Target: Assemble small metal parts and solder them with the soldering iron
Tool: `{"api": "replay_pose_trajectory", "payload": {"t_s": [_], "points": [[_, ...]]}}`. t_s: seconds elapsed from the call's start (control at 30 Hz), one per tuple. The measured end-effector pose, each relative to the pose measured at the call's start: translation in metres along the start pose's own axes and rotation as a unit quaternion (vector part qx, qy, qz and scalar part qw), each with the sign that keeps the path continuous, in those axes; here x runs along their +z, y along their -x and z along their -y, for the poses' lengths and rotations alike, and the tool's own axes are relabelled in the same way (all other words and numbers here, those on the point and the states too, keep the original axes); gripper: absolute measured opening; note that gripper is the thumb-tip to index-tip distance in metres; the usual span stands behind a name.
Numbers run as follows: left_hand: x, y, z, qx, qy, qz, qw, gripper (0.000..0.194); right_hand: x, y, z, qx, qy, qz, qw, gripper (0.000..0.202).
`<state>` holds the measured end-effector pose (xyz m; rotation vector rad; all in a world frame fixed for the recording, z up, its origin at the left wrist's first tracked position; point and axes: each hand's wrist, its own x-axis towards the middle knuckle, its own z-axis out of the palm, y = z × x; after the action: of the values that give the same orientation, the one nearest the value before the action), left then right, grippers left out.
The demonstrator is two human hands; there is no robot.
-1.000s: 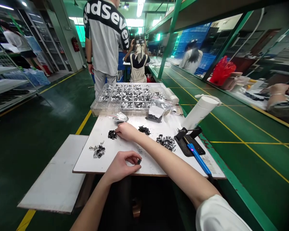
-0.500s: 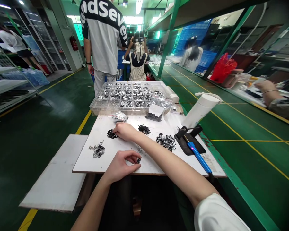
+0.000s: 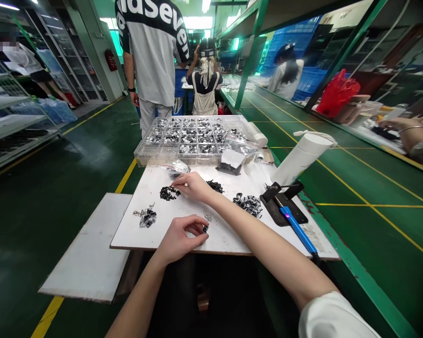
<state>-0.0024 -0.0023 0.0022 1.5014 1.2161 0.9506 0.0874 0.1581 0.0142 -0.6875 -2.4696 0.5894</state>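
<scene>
Near the front edge of the white board [image 3: 127, 237], my left hand [image 3: 181, 237] pinches a small black-and-silver part [image 3: 205, 229] between thumb and fingers. My right hand [image 3: 193, 185] reaches across to a pile of tiny black pieces [image 3: 168, 193]. Its fingertips are pressed together at the pile's right edge; whether a piece is between them is too small to see. Shiny metal-and-black parts [image 3: 148, 217] lie at the left. Behind my right wrist is another black pile [image 3: 215, 186], and silver-black clips [image 3: 248, 205] are heaped to the right. A few tiny clear bits [image 3: 207, 216] lie beside my left fingertips.
A clear compartment box [image 3: 188, 136] full of small parts stands at the back, with plastic bags [image 3: 176, 168] before it. At right, a blue soldering iron [image 3: 298, 231] rests on a black stand [image 3: 280, 206] near a white cylinder [image 3: 305, 157]. A person [image 3: 150, 61] stands beyond the box.
My right hand has lifted slightly and drawn back to the right edge of the black pile. The left hand keeps its pinch on the small part. The whole view has shifted a little.
</scene>
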Motion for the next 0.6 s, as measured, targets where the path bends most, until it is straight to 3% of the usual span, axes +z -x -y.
{"api": "replay_pose_trajectory", "payload": {"t_s": [0.2,0.37,0.47,0.6], "points": [[0.0,0.0,0.004,-0.025,0.046,-0.044,0.998,0.022,-0.017,0.032,0.008,0.022,-0.023,-0.078,0.996,0.021],[-0.003,-0.001,0.005,-0.033,0.153,-0.057,0.986,0.025,-0.035,0.081,0.035,0.04,-0.115,-0.189,0.974,0.02],[-0.005,-0.001,0.004,-0.027,0.194,-0.053,0.979,0.025,-0.032,0.112,0.052,0.122,-0.227,-0.243,0.935,0.018],[-0.007,-0.001,0.005,-0.03,0.211,-0.056,0.975,0.027,-0.01,0.14,0.063,0.252,-0.384,-0.313,0.831,0.032]]}}
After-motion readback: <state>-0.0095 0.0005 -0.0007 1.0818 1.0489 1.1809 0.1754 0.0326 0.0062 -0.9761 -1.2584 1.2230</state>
